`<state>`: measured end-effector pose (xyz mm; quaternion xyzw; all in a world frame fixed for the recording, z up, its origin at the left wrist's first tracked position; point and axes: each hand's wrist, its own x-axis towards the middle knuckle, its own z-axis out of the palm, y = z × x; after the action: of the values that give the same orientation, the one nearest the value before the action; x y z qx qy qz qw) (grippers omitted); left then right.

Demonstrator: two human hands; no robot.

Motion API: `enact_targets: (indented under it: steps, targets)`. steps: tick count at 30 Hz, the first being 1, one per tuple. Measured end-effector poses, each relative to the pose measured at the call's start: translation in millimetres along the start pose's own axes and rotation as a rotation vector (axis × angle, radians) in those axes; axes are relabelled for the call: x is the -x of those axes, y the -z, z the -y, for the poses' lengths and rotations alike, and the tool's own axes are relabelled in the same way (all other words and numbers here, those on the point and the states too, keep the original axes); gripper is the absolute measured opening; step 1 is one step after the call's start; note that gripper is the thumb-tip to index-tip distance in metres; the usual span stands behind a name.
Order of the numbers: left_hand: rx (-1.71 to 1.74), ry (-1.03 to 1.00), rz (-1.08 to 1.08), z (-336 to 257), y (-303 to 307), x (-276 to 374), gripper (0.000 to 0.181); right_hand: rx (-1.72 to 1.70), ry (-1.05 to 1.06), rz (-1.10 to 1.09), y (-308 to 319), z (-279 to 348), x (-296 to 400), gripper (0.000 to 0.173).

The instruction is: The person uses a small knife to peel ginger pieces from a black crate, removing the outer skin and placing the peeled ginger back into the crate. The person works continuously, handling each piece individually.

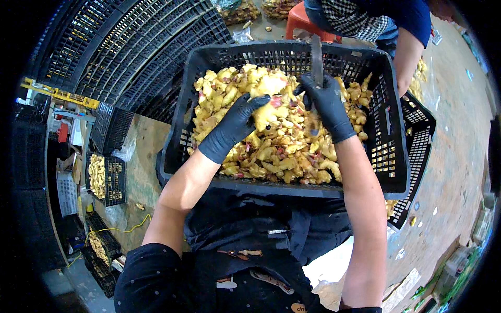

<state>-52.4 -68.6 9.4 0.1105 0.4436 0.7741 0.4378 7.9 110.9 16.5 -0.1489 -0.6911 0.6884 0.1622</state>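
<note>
A black plastic crate (291, 189) stands before me, holding a heap of ginger root (283, 160). My left hand (235, 125), in a black glove, grips a large pale ginger root (267, 88) with pinkish parts, over the left middle of the heap. To its right, my right hand (325, 103), gloved the same way, holds a knife (317, 58) with its blade pointing up and away from me. The knife's handle is hidden in that hand. A little space separates my right fingers from the held root.
Stacked black crates (145, 51) rise at the upper left. A person in a dark blue sleeve (413, 19) sits beyond the crate by an orange stool (298, 19). Another black crate (420, 156) adjoins on the right. Smaller ginger-filled crates (115, 182) stand at left, near a yellow cable (129, 231).
</note>
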Motion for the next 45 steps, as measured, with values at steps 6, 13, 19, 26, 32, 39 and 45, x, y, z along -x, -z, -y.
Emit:
enact_targets:
  steps: [6,13,19,26,32,39,45]
  targets:
    - [-0.100,-0.147,0.101,0.9,15.4,8.5,0.029,0.790,0.615,-0.085,-9.3,7.5,15.1,0.012]
    - [0.180,0.164,-0.036,0.1,2.0,13.0,0.034,0.890,0.570,0.013,-7.0,3.0,13.8,0.008]
    - [0.149,0.163,0.169,15.0,4.1,14.8,0.040,0.956,-0.054,0.051,24.8,-61.2,-22.4,0.031]
    - [0.097,0.136,0.200,-3.2,-27.8,-2.9,0.039,1.073,-0.149,0.326,32.6,-64.8,-19.9,0.040]
    - [-0.249,0.004,0.506,30.7,-178.8,-90.3,0.034,0.753,-0.046,0.025,65.9,-77.9,-36.1,0.038]
    - [-1.202,-0.851,0.452,49.3,-206.1,-123.4,0.027,0.612,-0.114,0.059,60.1,-65.0,-26.0,0.037]
    - [-1.313,-0.759,-0.166,-32.2,16.9,-93.6,0.036,0.907,-0.128,0.130,54.5,-95.4,-43.1,0.044]
